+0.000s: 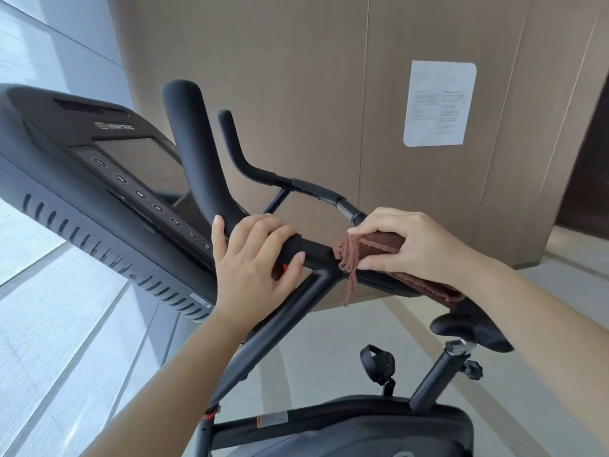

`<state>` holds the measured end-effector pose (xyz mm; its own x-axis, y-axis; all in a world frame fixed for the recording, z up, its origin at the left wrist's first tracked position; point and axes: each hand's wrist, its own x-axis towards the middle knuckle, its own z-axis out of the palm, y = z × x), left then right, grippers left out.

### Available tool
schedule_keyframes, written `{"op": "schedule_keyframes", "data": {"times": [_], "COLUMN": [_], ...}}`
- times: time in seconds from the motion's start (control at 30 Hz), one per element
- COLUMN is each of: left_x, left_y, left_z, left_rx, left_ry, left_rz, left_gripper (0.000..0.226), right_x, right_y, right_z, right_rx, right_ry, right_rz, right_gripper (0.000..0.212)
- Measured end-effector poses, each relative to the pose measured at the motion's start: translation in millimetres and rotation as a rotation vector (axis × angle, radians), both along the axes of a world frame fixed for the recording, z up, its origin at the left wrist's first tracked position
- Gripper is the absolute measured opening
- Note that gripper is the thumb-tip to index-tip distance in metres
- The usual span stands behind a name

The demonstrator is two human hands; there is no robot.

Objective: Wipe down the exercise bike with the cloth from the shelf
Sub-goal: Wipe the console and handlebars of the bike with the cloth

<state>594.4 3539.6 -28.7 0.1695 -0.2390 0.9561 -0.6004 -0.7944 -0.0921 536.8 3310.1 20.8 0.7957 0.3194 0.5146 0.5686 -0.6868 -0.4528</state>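
The black exercise bike (pixel 283 311) fills the view, tilted, with its console (pixel 108 159) at the left and its curved handlebar (pixel 194 146) rising in the middle. My left hand (pixel 253 262) is wrapped around the near handlebar grip. My right hand (pixel 415 245) presses a folded brown cloth (pixel 372 245) around the bar just right of the left hand; a frayed thread hangs down from the cloth. The saddle (pixel 474 324) sits under my right forearm, partly hidden by it.
A pedal with a strap (pixel 377 361) and the seat post knob (pixel 473 369) are lower right. A wood-panelled wall with a white paper notice (pixel 438 103) stands behind the bike. Bright window panels run along the left.
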Motion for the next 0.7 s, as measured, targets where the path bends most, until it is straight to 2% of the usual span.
{"op": "schedule_keyframes", "data": {"times": [0.33,0.53,0.7], "left_x": [-5.5,-16.5,-25.2], "left_y": [-10.3,-18.9,-24.8], "left_z": [-3.8,-0.5,1.7], "left_rx": [-0.083,-0.127,-0.166], "left_ry": [0.026,0.087,0.149], "left_rz": [-0.002,0.017,0.031], "left_gripper": [0.028,0.027,0.028], "right_x": [-26.9,-12.1,0.9], "right_y": [-48.1,-4.4,-2.2], "right_z": [-21.8,-12.6,-5.0], "right_rx": [0.072,0.085,0.056], "right_ry": [0.042,-0.155,0.009], "right_rz": [-0.081,-0.096,-0.076], "right_gripper": [0.032,0.033,0.022]}}
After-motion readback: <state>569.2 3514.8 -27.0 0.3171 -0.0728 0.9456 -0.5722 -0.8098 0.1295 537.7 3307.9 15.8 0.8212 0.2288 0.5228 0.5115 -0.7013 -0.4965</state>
